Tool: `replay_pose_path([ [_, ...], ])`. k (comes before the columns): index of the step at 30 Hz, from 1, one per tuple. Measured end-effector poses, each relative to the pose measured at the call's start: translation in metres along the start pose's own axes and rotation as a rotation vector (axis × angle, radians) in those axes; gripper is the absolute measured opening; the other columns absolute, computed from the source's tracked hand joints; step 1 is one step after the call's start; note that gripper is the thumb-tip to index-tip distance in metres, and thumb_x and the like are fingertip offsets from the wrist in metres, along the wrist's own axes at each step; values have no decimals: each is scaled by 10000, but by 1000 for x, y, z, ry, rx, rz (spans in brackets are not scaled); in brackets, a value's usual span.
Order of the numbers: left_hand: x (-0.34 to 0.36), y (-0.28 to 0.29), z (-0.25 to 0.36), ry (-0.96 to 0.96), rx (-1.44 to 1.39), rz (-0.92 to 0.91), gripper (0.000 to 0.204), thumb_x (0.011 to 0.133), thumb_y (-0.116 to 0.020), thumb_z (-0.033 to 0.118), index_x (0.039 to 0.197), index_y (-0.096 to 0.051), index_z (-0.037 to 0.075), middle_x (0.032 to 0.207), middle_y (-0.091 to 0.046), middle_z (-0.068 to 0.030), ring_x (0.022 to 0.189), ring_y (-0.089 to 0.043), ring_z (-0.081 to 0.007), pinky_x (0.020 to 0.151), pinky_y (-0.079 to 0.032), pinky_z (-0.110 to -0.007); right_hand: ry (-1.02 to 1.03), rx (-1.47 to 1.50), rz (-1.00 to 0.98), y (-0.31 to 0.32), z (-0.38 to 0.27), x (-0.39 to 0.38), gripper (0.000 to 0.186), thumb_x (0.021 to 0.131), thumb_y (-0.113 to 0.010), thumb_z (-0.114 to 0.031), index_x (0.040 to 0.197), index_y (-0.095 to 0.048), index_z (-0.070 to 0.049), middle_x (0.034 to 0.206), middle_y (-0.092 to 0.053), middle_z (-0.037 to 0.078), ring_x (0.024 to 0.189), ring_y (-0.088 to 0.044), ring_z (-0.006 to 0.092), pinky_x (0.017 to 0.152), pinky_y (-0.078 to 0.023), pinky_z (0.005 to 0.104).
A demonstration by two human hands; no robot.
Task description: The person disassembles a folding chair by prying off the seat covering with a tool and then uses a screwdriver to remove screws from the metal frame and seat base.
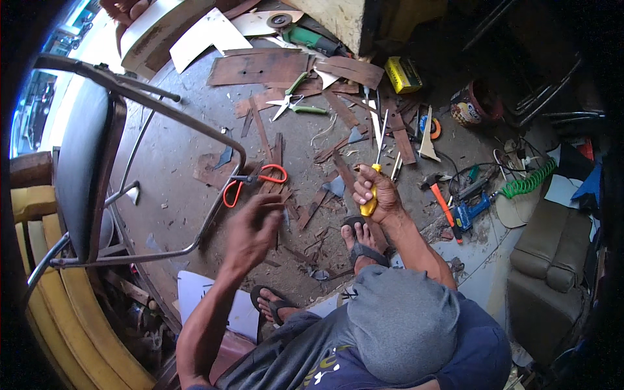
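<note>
A yellow-handled screwdriver is gripped in my right hand, its long metal shaft pointing up and away from me. My left hand hovers over the floor with fingers loosely bent and thumb apart, holding nothing. Just beyond it are orange-handled scissors, beside the bent metal tube of a chair frame. Strips of dark brown sheet and small scraps lie scattered between my hands. Farther off, green-handled shears rest partly open on the floor.
A black-padded metal chair tilts at left, near yellow cushions. Beyond lie a green angle grinder, larger brown pieces and a yellow box. At right: a tub, orange-handled hammer, blue air tool with green coiled hose.
</note>
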State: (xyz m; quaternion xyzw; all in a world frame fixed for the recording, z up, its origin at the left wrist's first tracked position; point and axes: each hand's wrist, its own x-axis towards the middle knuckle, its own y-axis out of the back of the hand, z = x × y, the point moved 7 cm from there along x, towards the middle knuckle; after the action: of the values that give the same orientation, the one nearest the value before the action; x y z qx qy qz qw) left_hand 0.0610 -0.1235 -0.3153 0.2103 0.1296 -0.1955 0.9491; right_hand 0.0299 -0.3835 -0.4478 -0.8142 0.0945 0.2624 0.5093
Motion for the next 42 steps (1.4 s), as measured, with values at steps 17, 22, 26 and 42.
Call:
replay_pose_path([
  [17, 36, -56, -19, -25, -380, 69, 133, 973, -643, 56, 1092, -683, 10, 949, -721, -50, 867, -677, -109, 770, -547, -262, -192, -408, -68, -47, 61, -24, 258, 977, -675, -269, 1145, -637, -77, 728, -529, -40, 552, -532, 79, 498, -456, 268],
  [22, 40, -34, -61, 119, -606, 2, 144, 991, -610, 46, 1118, -609, -21, 990, -680, -81, 894, -680, -167, 794, -575, -306, -62, -901, -108, -34, 61, -37, 355, 973, -662, -271, 1257, -625, -63, 736, -552, -34, 566, -533, 64, 507, -478, 241],
  [26, 34, -30, -97, 434, -946, 77, 174, 997, -596, 54, 1159, -578, -7, 1054, -660, -106, 955, -684, -225, 864, -590, -346, -175, -861, 1, -3, 49, -51, 370, 978, -637, -189, 1292, -568, -5, 779, -572, -12, 660, -567, 64, 591, -496, 235],
  [42, 24, -36, -115, 449, -1063, 165, 231, 939, -573, -89, 1151, -593, 2, 1162, -656, -167, 1162, -645, -299, 1034, -530, -391, -58, -1718, -318, 0, 64, -78, 511, 989, -572, -388, 1469, -520, -219, 1156, -699, 119, 1004, -655, 216, 914, -502, 340],
])
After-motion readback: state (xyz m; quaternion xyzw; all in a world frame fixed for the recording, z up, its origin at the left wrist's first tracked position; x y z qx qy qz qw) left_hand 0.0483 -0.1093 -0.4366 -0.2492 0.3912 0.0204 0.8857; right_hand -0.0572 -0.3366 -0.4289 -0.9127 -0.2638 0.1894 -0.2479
